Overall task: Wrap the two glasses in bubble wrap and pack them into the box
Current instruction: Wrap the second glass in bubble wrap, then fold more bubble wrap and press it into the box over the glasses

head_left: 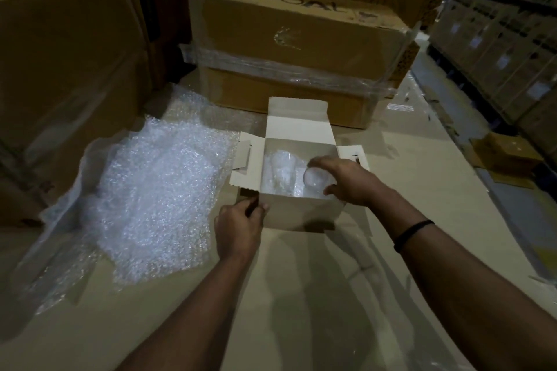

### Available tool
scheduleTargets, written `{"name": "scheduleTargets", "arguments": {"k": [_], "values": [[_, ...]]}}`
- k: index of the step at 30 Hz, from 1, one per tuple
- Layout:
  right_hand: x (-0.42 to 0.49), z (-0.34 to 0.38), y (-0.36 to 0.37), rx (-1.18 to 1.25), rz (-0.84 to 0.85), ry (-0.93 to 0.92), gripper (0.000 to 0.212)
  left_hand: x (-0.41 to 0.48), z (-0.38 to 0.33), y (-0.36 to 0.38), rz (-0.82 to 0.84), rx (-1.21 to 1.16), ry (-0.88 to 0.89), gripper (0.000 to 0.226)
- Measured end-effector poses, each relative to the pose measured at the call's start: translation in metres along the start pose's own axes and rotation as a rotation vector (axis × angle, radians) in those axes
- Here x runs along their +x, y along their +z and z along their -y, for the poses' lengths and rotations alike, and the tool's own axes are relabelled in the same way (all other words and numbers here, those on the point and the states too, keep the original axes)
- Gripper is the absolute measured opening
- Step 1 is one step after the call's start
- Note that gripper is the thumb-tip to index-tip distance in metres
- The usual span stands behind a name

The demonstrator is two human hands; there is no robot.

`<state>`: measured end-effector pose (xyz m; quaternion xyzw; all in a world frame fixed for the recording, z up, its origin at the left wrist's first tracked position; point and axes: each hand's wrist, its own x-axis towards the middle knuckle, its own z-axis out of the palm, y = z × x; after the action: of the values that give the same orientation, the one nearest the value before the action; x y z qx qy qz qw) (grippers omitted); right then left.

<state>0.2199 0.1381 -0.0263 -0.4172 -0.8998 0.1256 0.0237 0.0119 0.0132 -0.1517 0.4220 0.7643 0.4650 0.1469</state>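
Left hand (240, 230) grips the box (301, 211) at its near left corner, fingers curled. Right hand (351, 180) curls round a wrapped glass (318, 180) inside the box at right. The second wrapped glass (277, 172) lies inside at left. Loose bubble wrap (150, 196) lies just left of the box.

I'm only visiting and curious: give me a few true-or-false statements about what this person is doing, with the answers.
1. The white box is closed. False: its flaps stand open.
2. The right hand holds a wrapped glass inside the box. True.
3. The bubble wrap lies to the right of the box. False: it lies to its left.
4. The left hand holds the box's near corner. True.
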Motion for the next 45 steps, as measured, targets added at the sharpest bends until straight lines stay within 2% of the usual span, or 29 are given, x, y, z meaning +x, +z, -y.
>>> {"name": "scheduleTargets", "arguments": {"k": [6,9,12,20,24,25,27,29,30,33,36,40,45], "values": [[0.004,-0.003,0.003,-0.025,0.146,-0.053,0.051,0.002,0.006,0.003,0.003,0.011,-0.011,0.048],[0.004,-0.007,0.003,-0.123,0.037,-0.022,0.034,0.002,0.006,0.002,0.002,0.011,-0.024,0.049],[0.005,-0.009,0.01,-0.103,-0.014,0.055,0.03,0.002,0.006,0.003,0.005,0.003,-0.018,0.046],[0.009,-0.004,0.015,-0.017,0.009,0.134,0.028,0.0,0.001,0.0,-0.008,-0.008,-0.01,0.05],[-0.007,0.009,0.013,-0.007,0.059,0.13,0.042,-0.003,-0.003,-0.003,0.001,-0.018,-0.004,0.046],[-0.014,0.015,0.015,-0.043,0.006,0.105,0.045,-0.003,-0.006,-0.004,0.005,-0.019,-0.005,0.043],[-0.031,0.028,0.026,-0.067,-0.208,0.084,0.051,-0.004,-0.009,-0.007,0.006,-0.016,-0.009,0.04],[-0.048,0.04,0.041,-0.054,-0.366,0.15,0.062,-0.005,-0.009,-0.007,0.011,-0.025,-0.011,0.04],[-0.053,0.042,0.049,-0.085,-0.383,0.191,0.066,-0.006,-0.008,-0.007,0.014,-0.029,-0.014,0.041],[-0.059,0.045,0.068,-0.142,-0.288,0.284,0.06,-0.004,-0.005,-0.005,0.025,-0.012,-0.026,0.041],[-0.062,0.054,0.075,-0.109,-0.296,0.282,0.049,-0.006,-0.012,-0.011,0.03,-0.052,-0.031,0.027],[-0.068,0.066,0.077,-0.103,-0.289,0.291,0.055,-0.008,-0.013,-0.014,0.043,-0.068,-0.055,0.022],[-0.071,0.072,0.064,-0.115,-0.194,0.313,0.064,-0.009,-0.019,-0.025,0.143,-0.1,-0.087,0.031]]}}
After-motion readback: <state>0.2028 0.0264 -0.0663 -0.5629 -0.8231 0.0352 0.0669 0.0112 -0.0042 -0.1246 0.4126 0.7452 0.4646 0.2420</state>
